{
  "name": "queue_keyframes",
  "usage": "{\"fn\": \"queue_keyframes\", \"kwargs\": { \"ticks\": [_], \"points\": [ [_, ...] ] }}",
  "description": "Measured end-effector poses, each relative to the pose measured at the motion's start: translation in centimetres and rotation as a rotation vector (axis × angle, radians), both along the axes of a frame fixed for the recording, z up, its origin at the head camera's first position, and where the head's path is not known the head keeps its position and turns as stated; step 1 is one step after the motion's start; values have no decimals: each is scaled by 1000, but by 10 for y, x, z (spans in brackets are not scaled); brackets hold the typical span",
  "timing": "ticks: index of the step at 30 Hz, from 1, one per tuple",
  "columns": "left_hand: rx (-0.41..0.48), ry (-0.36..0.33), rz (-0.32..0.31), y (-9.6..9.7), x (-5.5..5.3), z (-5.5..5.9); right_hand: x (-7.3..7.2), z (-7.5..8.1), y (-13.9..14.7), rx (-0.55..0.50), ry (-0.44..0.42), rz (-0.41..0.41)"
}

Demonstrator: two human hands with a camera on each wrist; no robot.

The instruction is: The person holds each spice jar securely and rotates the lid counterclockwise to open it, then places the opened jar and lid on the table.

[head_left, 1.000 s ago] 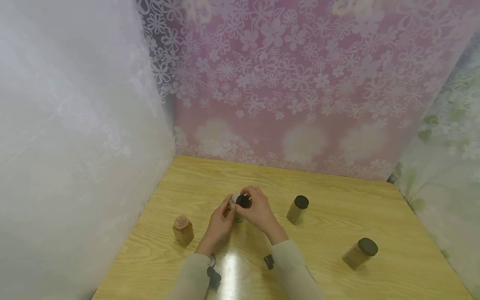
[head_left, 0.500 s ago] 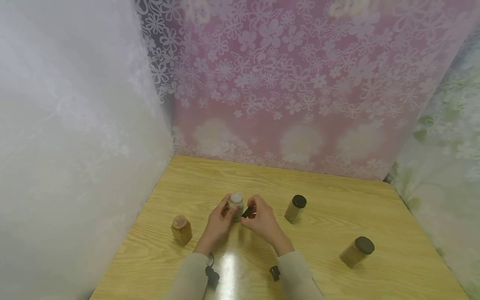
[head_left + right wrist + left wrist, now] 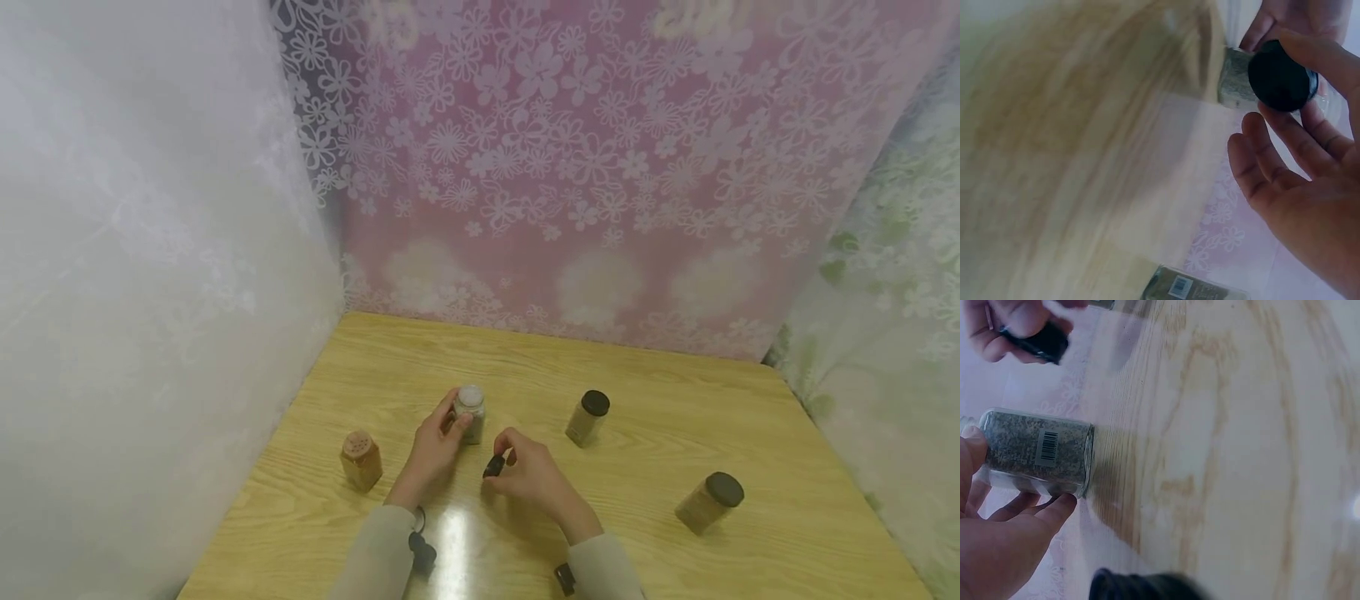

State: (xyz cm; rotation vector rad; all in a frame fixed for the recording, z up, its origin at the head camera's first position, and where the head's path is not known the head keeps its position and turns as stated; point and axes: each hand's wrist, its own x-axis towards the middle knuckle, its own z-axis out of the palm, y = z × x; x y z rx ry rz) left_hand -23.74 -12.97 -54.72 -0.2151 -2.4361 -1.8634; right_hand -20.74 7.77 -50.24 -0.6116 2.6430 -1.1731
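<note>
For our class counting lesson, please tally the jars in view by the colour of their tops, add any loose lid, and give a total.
Black-lidded jars: 2
Orange-brown-topped jar: 1
Pale-topped jar, in the left hand: 1
Loose black lid, in the right hand: 1
Total: 5 (4 jars, 1 loose lid)

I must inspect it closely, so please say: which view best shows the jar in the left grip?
The left wrist view: the jar appears large, with its barcode visible. The head view shows it small, from above, with its pale top; in the right wrist view, the black lid hides part of it.
</note>
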Motion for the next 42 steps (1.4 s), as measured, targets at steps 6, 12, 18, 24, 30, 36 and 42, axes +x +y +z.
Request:
{"fn": "queue_keyframes", "kwargs": {
  "ticks": [6,12,18,24,30,36,42],
  "points": [
    [-8,-6,-4,0,0,0,3,-12,6,40,-50,66],
    [-9,13,7,1,0,0,4,-19,9,50,-57,85],
    [-10,9,19,1,0,0,4,-18,12,47,-71,99],
    [-7,-8,3,1,0,1,6,-13,12,70,-82,116],
    [-17,18,16,1,0,1,7,-12,11,103,-49,178],
    [-22,27,19,2,0,1,6,-14,8,158,31,232],
    [-15,22,11,2,0,2,7,-13,7,156,-13,203]
  ]
}}
